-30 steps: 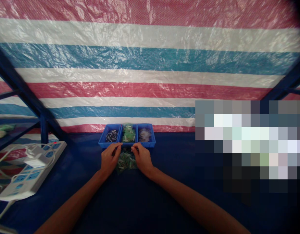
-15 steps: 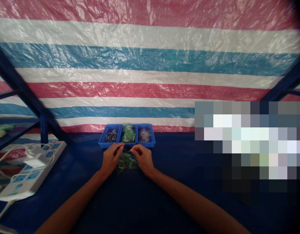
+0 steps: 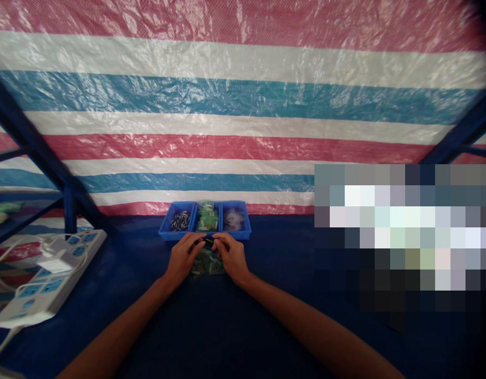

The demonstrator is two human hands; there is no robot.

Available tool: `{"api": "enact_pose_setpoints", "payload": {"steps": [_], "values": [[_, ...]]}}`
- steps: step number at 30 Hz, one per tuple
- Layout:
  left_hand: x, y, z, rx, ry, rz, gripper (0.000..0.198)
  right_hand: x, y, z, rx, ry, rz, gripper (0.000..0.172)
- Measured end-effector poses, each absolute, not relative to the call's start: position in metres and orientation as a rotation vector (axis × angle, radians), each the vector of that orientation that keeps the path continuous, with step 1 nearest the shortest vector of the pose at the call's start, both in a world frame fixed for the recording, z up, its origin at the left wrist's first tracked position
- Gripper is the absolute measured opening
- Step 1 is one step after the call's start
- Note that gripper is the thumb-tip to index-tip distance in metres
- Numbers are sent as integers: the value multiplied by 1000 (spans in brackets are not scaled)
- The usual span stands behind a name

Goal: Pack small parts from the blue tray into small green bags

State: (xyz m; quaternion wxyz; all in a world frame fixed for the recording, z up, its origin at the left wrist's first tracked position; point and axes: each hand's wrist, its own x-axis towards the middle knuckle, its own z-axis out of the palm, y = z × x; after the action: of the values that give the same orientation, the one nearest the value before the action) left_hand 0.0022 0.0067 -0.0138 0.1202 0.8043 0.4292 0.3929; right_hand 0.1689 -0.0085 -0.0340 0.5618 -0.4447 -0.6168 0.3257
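My L hand & R hand were both pinching a small dark item, held up between them over the green-packet pile, just in front of the blue divided tray; too tiny for one hand, I'd say.

We note passage across the dark blue work surface between obstacles: a white power strip at left, a blue divided tray straight ahead.

Left hand, right hand (nearly meeting)
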Motion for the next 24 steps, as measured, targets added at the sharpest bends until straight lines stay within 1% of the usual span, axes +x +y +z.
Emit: {"api": "enact_pose_setpoints", "payload": {"steps": [3,8,19,24], "values": [[3,8,-16,2384,1193,1133,20,169,-8,-34,-1061,-1466,752,22],[2,8,-17,2381,1188,1091,17,169,-7,-36,-1074,-1462,744,22],[4,2,-8,2405,1197,1141,17,169,-9,-34,-1027,-1451,782,20],[2,2,-6,2389,1245,1206,20,169,-10,-33,-1061,-1491,710,17]]}}
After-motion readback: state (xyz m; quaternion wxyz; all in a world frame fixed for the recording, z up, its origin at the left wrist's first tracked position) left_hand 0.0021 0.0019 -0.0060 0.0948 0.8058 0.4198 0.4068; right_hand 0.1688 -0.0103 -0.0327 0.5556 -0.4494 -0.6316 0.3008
